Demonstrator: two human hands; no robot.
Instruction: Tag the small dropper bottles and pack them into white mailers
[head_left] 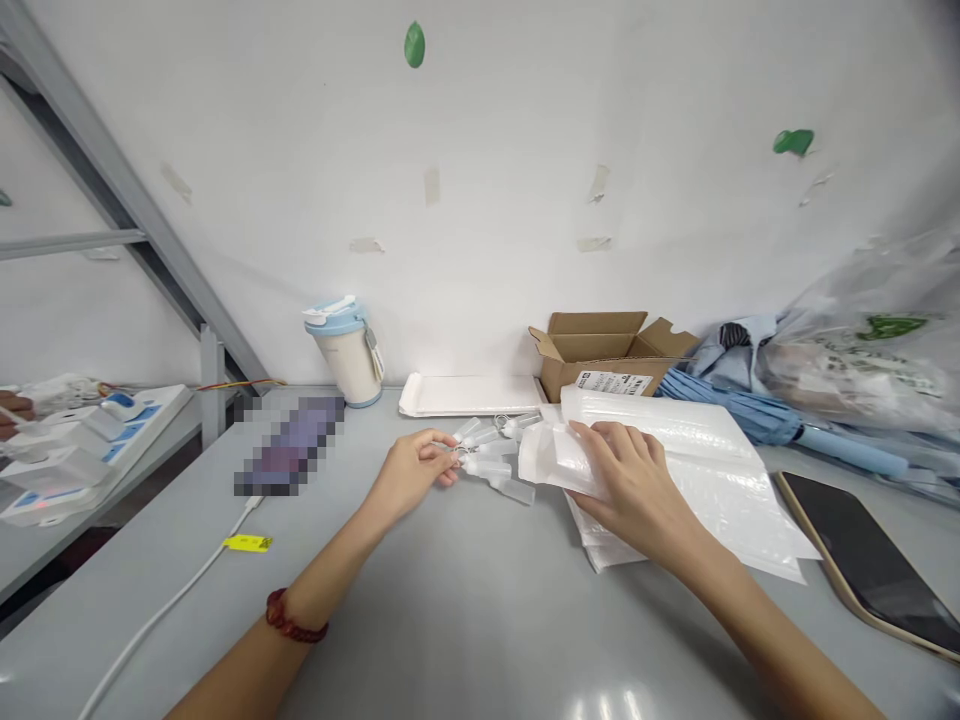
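My left hand (420, 468), a red bead bracelet on its wrist, pinches the ring end of a bunch of small translucent plastic bottles (489, 468) just over the grey table. Several of these bottles fan out to the right of the fingertips, with small metal rings among them. My right hand (626, 478) is closed on the flap end of a white bubble mailer (551, 455), whose opening faces the bottles. Beneath and behind that hand lie more white bubble mailers (720, 480), overlapping. The inside of the held mailer is hidden.
Along the wall stand a cream tumbler (349, 355), a flat white mailer (472, 394) and an open cardboard box (600, 365). A blue umbrella (765, 415) and a phone (877, 560) lie right. A blurred device (292, 447) with a white cable (180, 590) is left, near power strips (112, 440).
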